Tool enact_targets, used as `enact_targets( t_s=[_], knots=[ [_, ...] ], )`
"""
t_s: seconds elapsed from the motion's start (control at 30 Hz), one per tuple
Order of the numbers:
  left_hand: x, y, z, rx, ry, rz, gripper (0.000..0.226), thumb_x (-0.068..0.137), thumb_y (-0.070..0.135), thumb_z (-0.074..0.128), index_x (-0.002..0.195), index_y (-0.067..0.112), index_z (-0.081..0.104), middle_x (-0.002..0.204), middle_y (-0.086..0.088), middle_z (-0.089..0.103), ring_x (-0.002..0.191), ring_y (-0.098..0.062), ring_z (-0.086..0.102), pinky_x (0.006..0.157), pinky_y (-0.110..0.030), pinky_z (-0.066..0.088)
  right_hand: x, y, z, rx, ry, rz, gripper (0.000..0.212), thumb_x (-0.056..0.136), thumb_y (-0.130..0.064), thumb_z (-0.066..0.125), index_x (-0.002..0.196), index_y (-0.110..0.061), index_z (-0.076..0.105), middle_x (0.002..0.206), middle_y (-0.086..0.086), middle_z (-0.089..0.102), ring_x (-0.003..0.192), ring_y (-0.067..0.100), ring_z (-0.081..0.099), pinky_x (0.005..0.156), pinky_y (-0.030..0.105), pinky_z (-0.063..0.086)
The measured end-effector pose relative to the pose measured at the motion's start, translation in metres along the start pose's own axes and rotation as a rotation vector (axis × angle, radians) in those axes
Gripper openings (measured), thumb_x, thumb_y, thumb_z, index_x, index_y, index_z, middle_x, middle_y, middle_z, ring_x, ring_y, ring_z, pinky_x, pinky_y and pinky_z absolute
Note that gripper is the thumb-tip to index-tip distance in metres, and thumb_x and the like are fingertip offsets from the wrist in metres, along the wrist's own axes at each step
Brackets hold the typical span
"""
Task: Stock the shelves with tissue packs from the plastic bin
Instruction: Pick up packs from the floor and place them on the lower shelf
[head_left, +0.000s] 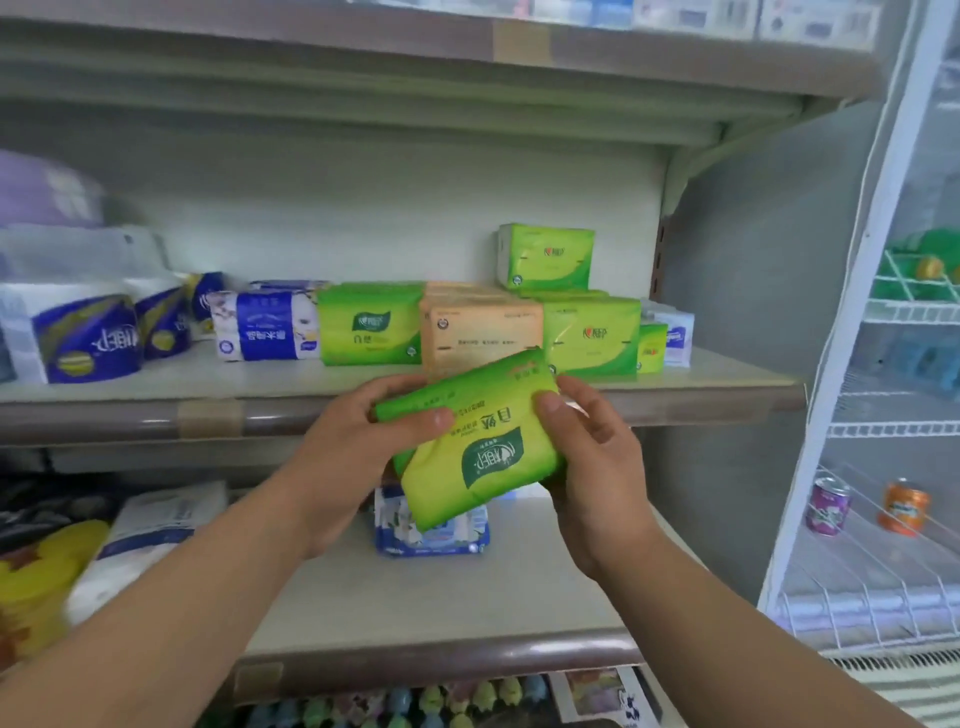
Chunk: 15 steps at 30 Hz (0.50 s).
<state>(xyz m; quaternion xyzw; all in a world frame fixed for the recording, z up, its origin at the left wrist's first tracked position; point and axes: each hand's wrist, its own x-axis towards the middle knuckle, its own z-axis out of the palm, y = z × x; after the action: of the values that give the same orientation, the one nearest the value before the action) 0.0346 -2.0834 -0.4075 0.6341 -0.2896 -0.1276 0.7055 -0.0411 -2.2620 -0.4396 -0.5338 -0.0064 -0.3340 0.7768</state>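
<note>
Both hands grasp a green tissue pack in mid-air, left hand at its left edge, right hand at its right. Just beyond them, more packs line the middle shelf.

Beige shelf unit, grey wall, glass-door fridge at rt.

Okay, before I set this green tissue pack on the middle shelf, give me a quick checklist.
1. Grip: left hand and right hand both hold the green pack: ok.
2. Bare spot on the middle shelf, front left: ok.
3. Row of matching green packs to line up with: ok.
4. Print upright: upside down as held, not ok.
5. Steadiness of top small pack on its stack: cannot tell.
6. Stock left in the plastic bin: out of view, cannot tell.
</note>
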Motion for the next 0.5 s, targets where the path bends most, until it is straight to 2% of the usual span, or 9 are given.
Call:
enact_targets(
  t_s=[0.07, 0.17, 0.27, 0.37, 0.47, 0.5],
  knots=[
    [-0.004, 0.002, -0.006, -0.138, 0.024, 0.02, 0.045, 0.075, 0.024, 0.073, 0.118, 0.014, 0.066, 0.112, -0.008, 0.072, 0.102, -0.026, 0.069, 0.089, -0.045, 0.055, -0.002, -0.001, 0.016, -0.004, -0.018, 0.035, 0.066, 0.067, -0.035, 0.08, 0.127, -0.02, 0.056, 0.108, 0.007, 0.073, 0.096, 0.022, 0.071, 0.085, 0.046, 0.056],
    [-0.007, -0.002, 0.001, -0.423, 0.078, 0.006, 0.039, 0.078, 0.023, 0.063, 0.115, 0.008, 0.065, 0.108, -0.01, 0.073, 0.092, -0.022, 0.07, 0.076, -0.032, 0.058, -0.012, 0.003, 0.035, -0.079, -0.1, 0.068, 0.069, 0.059, -0.044, 0.079, 0.122, -0.029, 0.057, 0.11, 0.006, 0.071, 0.101, 0.021, 0.07, 0.08, 0.04, 0.057],
    [-0.007, -0.009, 0.015, -0.641, 0.077, -0.022, 0.047, 0.078, 0.018, 0.062, 0.121, 0.0, 0.06, 0.113, -0.019, 0.069, 0.092, -0.026, 0.07, 0.077, -0.034, 0.059, -0.024, 0.009, 0.049, -0.09, -0.172, 0.051, 0.058, 0.064, -0.026, 0.081, 0.118, -0.025, 0.06, 0.105, 0.009, 0.071, 0.096, 0.024, 0.071, 0.075, 0.035, 0.057],
    [-0.011, -0.02, 0.019, -0.487, 0.075, -0.035, 0.05, 0.078, 0.02, 0.069, 0.125, 0.007, 0.057, 0.119, -0.012, 0.068, 0.107, -0.025, 0.065, 0.085, -0.036, 0.05, -0.025, 0.012, 0.054, -0.148, -0.084, -0.002, 0.061, 0.073, 0.001, 0.08, 0.123, -0.025, 0.056, 0.108, 0.009, 0.071, 0.093, 0.022, 0.072, 0.072, 0.033, 0.058],
    [-0.01, -0.018, 0.004, -0.273, 0.163, 0.051, 0.044, 0.083, 0.014, 0.072, 0.123, 0.02, 0.055, 0.119, -0.002, 0.069, 0.107, -0.015, 0.066, 0.083, -0.031, 0.045, -0.019, 0.008, 0.055, -0.188, -0.065, -0.017, 0.083, 0.074, 0.008, 0.076, 0.141, -0.028, 0.042, 0.105, 0.003, 0.073, 0.092, 0.018, 0.072, 0.068, 0.026, 0.058],
    [-0.008, -0.012, -0.005, -0.247, 0.237, 0.107, 0.052, 0.082, 0.01, 0.072, 0.128, 0.024, 0.05, 0.119, 0.001, 0.069, 0.105, -0.013, 0.067, 0.084, -0.032, 0.048, -0.015, 0.006, 0.057, -0.2, -0.078, -0.01, 0.089, 0.074, 0.008, 0.076, 0.145, -0.028, 0.038, 0.104, 0.003, 0.073, 0.092, 0.017, 0.072, 0.068, 0.025, 0.058]
  ],
)
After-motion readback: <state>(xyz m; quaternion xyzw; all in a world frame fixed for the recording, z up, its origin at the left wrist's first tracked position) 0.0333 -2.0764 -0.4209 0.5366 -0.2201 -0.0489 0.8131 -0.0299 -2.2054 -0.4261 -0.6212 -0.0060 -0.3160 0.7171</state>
